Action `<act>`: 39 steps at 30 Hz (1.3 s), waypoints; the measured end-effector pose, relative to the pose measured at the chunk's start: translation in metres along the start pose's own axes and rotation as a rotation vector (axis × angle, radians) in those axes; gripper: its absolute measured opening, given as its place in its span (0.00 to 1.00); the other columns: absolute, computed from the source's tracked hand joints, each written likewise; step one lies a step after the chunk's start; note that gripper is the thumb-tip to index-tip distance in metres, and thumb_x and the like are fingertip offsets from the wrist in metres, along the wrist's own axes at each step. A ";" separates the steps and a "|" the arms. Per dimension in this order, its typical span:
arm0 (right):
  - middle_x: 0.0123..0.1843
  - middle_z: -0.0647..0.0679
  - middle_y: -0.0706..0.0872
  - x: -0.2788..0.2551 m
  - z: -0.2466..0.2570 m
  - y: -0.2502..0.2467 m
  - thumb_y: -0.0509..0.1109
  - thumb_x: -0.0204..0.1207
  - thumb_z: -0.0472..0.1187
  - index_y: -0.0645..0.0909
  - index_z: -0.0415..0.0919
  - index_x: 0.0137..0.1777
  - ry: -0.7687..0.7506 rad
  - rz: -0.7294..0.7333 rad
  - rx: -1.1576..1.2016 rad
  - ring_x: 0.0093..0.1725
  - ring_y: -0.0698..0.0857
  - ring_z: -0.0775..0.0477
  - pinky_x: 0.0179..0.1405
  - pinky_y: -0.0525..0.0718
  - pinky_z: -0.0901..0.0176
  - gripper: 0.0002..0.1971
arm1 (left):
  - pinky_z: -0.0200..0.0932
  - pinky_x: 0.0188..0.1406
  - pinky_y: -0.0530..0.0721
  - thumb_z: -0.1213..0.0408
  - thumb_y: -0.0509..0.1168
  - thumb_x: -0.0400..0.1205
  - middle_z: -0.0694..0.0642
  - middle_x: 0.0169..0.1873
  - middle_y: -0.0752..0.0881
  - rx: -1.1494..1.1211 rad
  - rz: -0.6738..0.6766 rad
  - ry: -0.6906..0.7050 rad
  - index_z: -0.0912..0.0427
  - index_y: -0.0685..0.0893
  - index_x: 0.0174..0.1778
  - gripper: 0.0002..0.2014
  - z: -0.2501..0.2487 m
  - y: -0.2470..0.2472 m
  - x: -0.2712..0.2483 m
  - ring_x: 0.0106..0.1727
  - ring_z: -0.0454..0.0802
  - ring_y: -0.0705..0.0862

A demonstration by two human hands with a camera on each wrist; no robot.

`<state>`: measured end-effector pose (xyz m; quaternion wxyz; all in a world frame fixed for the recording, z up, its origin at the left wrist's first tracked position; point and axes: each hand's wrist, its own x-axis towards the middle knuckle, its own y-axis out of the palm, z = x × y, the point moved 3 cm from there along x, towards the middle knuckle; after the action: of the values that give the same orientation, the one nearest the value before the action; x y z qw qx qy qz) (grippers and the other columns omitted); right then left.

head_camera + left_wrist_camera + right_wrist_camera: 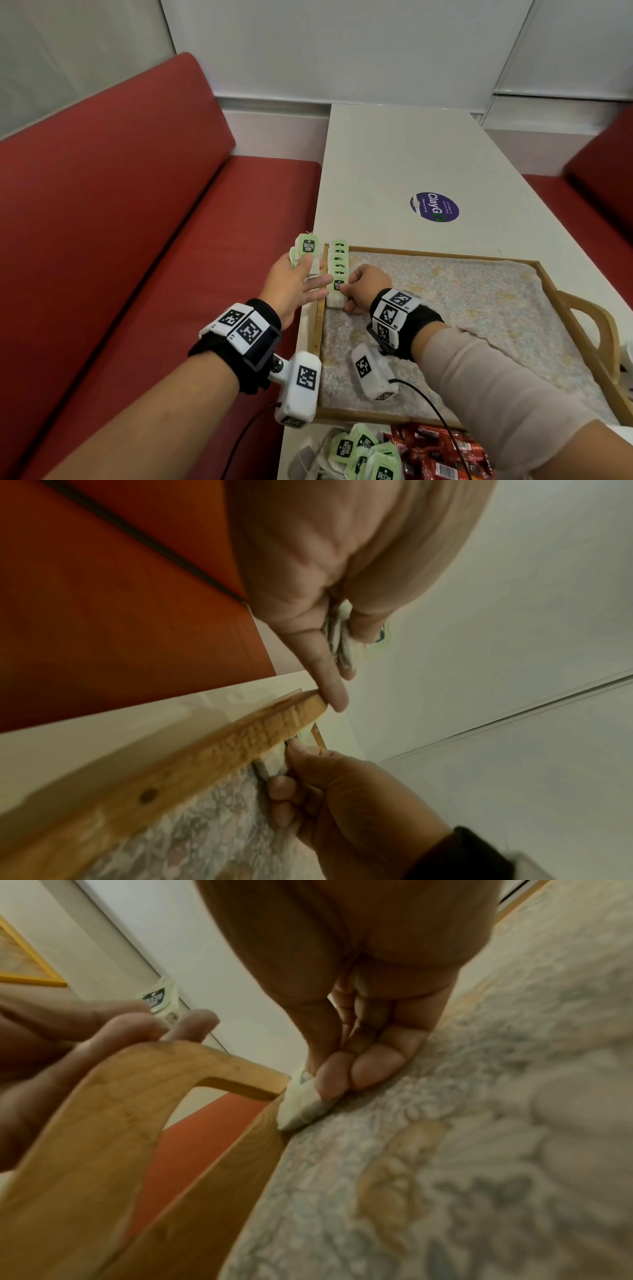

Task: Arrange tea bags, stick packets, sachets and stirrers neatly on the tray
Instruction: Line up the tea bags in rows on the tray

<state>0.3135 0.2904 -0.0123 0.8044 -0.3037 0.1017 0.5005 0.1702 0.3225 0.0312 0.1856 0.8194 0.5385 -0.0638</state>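
While my right hand (361,286) pinches the nearest tea bag (337,291) of the row along the tray (579,329) left edge | my left hand (294,284) grips spare tea bags (306,255) beside that edge

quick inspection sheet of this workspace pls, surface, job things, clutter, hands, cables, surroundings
surface: white table bearing a wooden tray with a floral liner.
job's things: row of tea bags along the tray's left wall; loose tea bag pile and red packets at the table's near edge; no stirrers seen.
clutter: round purple sticker on the table.
grippers: left hand holds a small stack of tea bags in its grip, beside the tray; right hand pinches the row's nearest bag.
cables: black cable from the wrist camera, over the packets.
surroundings: red bench seats, pale wall.
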 end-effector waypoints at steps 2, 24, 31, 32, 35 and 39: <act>0.42 0.36 0.87 0.002 0.000 0.000 0.73 0.75 0.37 0.69 0.43 0.40 -0.037 -0.038 -0.091 0.29 0.85 0.42 0.26 0.86 0.54 0.13 | 0.41 0.37 0.89 0.63 0.52 0.89 0.50 0.42 0.87 -0.013 0.006 -0.009 0.58 0.74 0.62 0.10 0.000 0.000 0.000 0.42 0.49 0.89; 0.30 0.50 0.80 -0.045 0.043 -0.013 0.70 0.78 0.39 0.78 0.39 0.39 -0.492 -0.064 0.168 0.22 0.77 0.56 0.23 0.74 0.69 0.08 | 0.41 0.34 0.89 0.62 0.54 0.89 0.57 0.50 0.86 0.042 0.062 -0.045 0.59 0.76 0.58 0.08 -0.006 0.000 -0.018 0.44 0.50 0.88; 0.30 0.48 0.81 -0.027 0.011 -0.023 0.66 0.80 0.32 0.78 0.43 0.36 -0.291 -0.040 0.115 0.17 0.77 0.59 0.21 0.73 0.66 0.11 | 0.48 0.42 0.87 0.61 0.51 0.90 0.54 0.51 0.84 0.044 -0.023 -0.019 0.56 0.75 0.49 0.09 -0.004 -0.005 -0.015 0.45 0.51 0.87; 0.29 0.48 0.81 -0.025 0.006 -0.022 0.66 0.79 0.31 0.78 0.44 0.36 -0.248 -0.026 0.085 0.16 0.77 0.59 0.21 0.74 0.64 0.11 | 0.47 0.43 0.87 0.61 0.51 0.90 0.54 0.51 0.84 0.047 -0.024 -0.019 0.55 0.76 0.49 0.09 -0.004 -0.005 -0.015 0.45 0.51 0.87; 0.28 0.47 0.82 -0.024 -0.006 -0.018 0.67 0.78 0.28 0.77 0.42 0.39 -0.157 0.010 0.010 0.16 0.78 0.58 0.19 0.76 0.64 0.10 | 0.46 0.40 0.87 0.61 0.52 0.89 0.54 0.52 0.85 0.062 -0.022 -0.019 0.56 0.76 0.50 0.09 -0.003 -0.005 -0.013 0.46 0.50 0.87; 0.31 0.44 0.81 -0.022 -0.013 -0.008 0.65 0.77 0.24 0.73 0.41 0.40 -0.068 0.054 0.068 0.14 0.77 0.55 0.15 0.78 0.66 0.11 | 0.44 0.38 0.87 0.61 0.52 0.90 0.54 0.53 0.85 0.062 -0.019 -0.026 0.56 0.76 0.52 0.08 -0.002 -0.004 -0.012 0.46 0.49 0.88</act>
<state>0.3116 0.2638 -0.0089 0.8035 -0.2561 0.0991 0.5282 0.1610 0.3149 0.0361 0.1666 0.8186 0.5417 -0.0930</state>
